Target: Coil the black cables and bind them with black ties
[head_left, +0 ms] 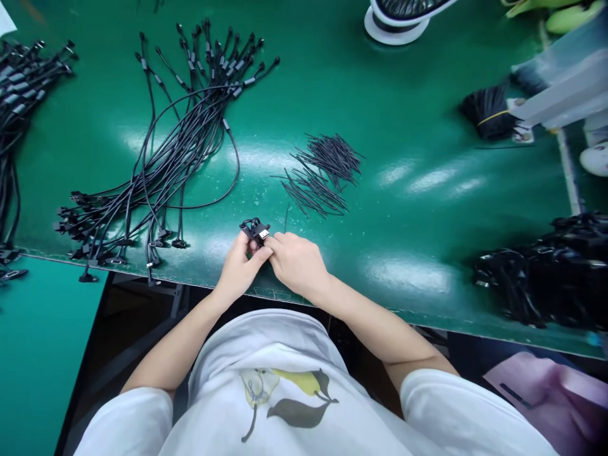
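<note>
Near the table's front edge, a black cable (pixel 253 229) is bunched up between my hands, its metal plug facing up. My left hand (pixel 240 267) is closed around the bundle from the left, thumb towards the plug. On the other side my right hand (pixel 298 261) has its fingers curled together against the cable. A thin black tie strip sticks up by the right fingers; whether they pinch it I cannot tell. Just beyond lie loose black twist ties (pixel 327 168) in a pile. To the left are spread several long black cables (pixel 190 136) with grey sleeves and plugs.
More cables (pixel 19 95) lie at the far left. At the right are a heap of bundled black cables (pixel 546 272) and a banded bundle of black ties (pixel 489 114). A white round stand (pixel 396 30) is at the back of the green table (pixel 418 209).
</note>
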Available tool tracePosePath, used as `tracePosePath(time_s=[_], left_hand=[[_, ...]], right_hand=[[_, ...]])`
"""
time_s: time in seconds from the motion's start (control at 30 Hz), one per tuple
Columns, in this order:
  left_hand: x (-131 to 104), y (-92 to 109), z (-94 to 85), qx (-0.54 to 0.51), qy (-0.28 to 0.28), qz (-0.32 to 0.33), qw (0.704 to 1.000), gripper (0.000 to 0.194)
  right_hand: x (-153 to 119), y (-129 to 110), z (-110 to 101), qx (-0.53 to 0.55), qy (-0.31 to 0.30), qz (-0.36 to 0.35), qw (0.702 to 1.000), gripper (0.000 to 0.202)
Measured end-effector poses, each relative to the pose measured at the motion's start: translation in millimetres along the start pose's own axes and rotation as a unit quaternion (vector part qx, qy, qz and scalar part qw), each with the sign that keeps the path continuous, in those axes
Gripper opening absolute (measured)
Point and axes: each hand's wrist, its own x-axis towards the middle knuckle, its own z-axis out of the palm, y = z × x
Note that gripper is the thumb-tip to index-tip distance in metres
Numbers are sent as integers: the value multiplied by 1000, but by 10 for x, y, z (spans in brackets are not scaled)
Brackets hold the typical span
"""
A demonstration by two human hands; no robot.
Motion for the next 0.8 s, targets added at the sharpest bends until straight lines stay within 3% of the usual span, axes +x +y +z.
tracePosePath(time_s=[0.13,0.27,0.33,0.4,0.5,0.63,0.73,0.8], left_hand=[[73,27,-3,-52,-42,-33,997,31],[133,122,22,-179,-62,-66,980,35],[147,178,34,-203,-48,-82,974,37],[145,221,44,-204,-38,-90,974,38],[121,234,62,-190,-36,-93,977,37],[115,174,31,-152,-64,-71,984,33],[73,170,-176,-25,-115,-46,992,32],[-11,223,-423,97,-75,-2,992,28]], right_hand=[[-9,140,-33,56,-24,-2,998,38],[-62,158,-6,63,70,-8,995,51],[-86,115,66,42,118,-49,991,67],[-100,66,158,12,133,-79,988,64],[-106,19,251,-30,120,-72,990,43],[-113,62,236,-33,127,-76,988,34],[-158,269,219,4,149,-22,989,32],[-261,529,219,25,177,59,982,33]])
